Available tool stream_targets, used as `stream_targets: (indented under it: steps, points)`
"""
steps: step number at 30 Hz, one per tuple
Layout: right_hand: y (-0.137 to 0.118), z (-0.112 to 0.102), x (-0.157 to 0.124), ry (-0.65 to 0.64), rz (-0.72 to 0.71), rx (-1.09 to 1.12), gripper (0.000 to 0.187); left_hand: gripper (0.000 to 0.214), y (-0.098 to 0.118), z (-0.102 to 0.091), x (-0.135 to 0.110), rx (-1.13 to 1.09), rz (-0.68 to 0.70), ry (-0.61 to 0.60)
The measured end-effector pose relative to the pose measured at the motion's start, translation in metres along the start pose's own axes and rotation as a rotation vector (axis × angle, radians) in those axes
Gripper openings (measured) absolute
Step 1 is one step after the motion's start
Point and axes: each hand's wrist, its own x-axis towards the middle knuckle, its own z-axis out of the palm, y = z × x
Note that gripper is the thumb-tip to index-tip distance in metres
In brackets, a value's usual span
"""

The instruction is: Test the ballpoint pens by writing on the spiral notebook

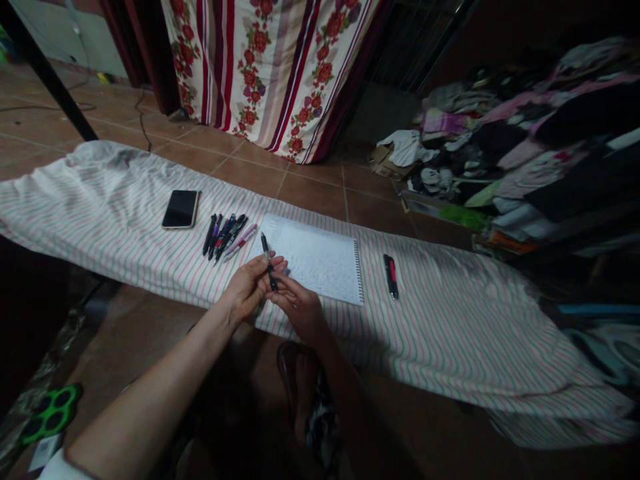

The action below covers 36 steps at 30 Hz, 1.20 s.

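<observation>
Both hands meet over the near edge of a striped cloth spread on the floor. My left hand and my right hand are closed together on one dark pen, which points away from me. Just beyond the pen lies a white spiral notebook, its binding on the right. A row of several pens lies to the left of the notebook, and a black phone lies face up further left. A single black and pink pen rests to the right of the notebook.
A floral striped curtain hangs at the back. A heap of clothes and papers fills the right side. Brown floor tiles lie behind the cloth. A green object sits at lower left. My foot shows below the hands.
</observation>
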Motion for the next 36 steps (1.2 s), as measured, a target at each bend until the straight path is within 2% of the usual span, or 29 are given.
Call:
stream_targets:
  steps: [5,15,26,36]
  points:
    - [0.003,-0.003,-0.002,0.001,0.058,0.063,0.037,0.014,-0.002,0.001,0.001,-0.053,-0.044,-0.014]
    - [0.004,-0.003,-0.004,0.04,-0.016,0.017,0.035,0.01,-0.005,0.007,-0.001,-0.047,-0.039,-0.021]
    - [0.007,0.004,-0.005,0.156,0.038,0.003,0.032,0.012,-0.007,0.009,-0.007,0.001,0.013,-0.096]
    - [0.009,0.0,-0.004,0.109,0.017,0.034,0.034,0.01,-0.007,0.009,-0.004,-0.004,0.002,-0.056]
